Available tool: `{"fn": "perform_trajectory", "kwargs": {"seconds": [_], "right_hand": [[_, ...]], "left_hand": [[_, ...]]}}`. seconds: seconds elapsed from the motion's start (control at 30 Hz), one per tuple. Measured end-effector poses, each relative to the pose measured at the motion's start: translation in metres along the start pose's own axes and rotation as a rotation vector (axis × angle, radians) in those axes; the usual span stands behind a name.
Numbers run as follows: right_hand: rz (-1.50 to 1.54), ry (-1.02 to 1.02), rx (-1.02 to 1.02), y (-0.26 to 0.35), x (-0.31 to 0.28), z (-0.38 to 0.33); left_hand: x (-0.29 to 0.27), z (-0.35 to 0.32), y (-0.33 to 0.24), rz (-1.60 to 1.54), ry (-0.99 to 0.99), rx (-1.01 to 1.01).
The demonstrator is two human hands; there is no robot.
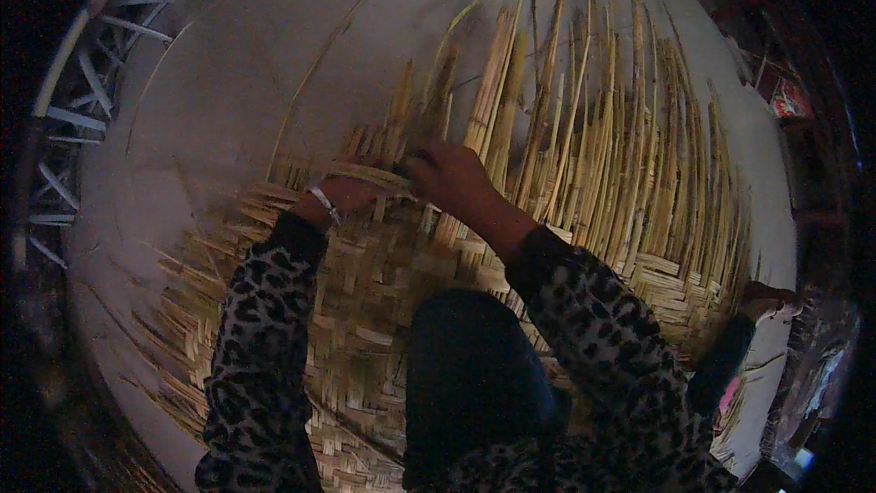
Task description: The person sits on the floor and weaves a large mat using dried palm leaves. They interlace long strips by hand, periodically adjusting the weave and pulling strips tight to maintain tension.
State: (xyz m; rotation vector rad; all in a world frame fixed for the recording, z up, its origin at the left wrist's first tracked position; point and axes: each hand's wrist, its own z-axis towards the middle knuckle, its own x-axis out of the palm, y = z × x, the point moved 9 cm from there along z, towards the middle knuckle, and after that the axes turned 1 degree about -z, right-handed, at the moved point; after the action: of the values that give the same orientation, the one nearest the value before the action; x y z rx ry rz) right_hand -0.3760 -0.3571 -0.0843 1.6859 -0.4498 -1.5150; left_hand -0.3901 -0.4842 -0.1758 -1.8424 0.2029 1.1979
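A partly woven bamboo mat [365,297] lies under me, its loose strip ends sticking out at the far side and the left. Both of my hands meet at the far edge of the weave. My left hand [345,195], with a pale band at its wrist, is closed round a bamboo strip [372,175] that crosses over its fingers. Right beside it, my right hand [449,175] is bent over with its fingers closed at the same strip's end. Its fingertips are partly hidden in shadow. Several upright bamboo strips [490,82] rise just beyond the right hand.
Long unwoven strips [630,146] fan out at the far right. My dark-clothed knee [470,356] rests over the mat. A bare foot [766,298] shows at the right edge. Pale metal lattice frames [73,119] stand at the far left, beyond the grey floor [246,64].
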Motion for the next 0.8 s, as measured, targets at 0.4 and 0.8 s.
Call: {"fn": "perform_trajectory", "kwargs": {"seconds": [0.4,0.8], "right_hand": [[0.316,-0.042,0.441,-0.039,0.013,0.024],[0.34,-0.262,0.427,-0.058,-0.028,0.054]], "left_hand": [[-0.02,-0.013,-0.031,0.119,-0.277,0.036],[-0.019,-0.025,-0.07,0.715,-0.45,-0.059]]}}
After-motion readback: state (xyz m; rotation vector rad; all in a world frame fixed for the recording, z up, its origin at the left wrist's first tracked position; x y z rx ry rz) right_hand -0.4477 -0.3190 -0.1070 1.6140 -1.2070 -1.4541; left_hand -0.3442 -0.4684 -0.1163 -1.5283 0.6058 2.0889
